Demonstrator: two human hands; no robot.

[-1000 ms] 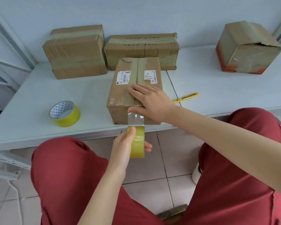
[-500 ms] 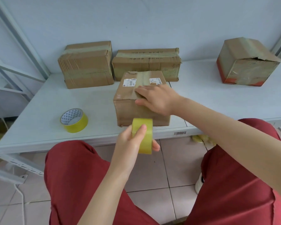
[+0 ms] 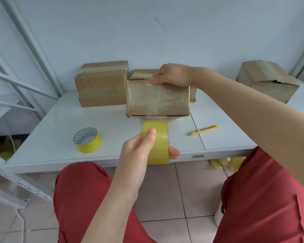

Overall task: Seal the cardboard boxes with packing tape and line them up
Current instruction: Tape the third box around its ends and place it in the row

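A brown cardboard box (image 3: 158, 99) stands tipped up in the middle of the white table (image 3: 63, 137), its taped face toward me. My right hand (image 3: 170, 74) grips its top edge, thumb on the near face. My left hand (image 3: 140, 151) holds a yellow roll of clear packing tape (image 3: 156, 142) just in front of the box's lower edge. A strip of tape runs from the roll to the box's bottom edge. Two taped boxes stand behind: one (image 3: 102, 85) at the left, one (image 3: 140, 74) mostly hidden by the tipped box.
A second yellow tape roll (image 3: 87, 139) lies flat on the table at the left. A yellow utility knife (image 3: 204, 129) lies to the right of the box. Another worn box (image 3: 267, 79) sits at the far right. Metal shelf struts (image 3: 25, 50) rise on the left.
My right hand has tipped the box up from flat onto its far side and moved to its top edge. My left hand has lifted the roll above the table's front edge.
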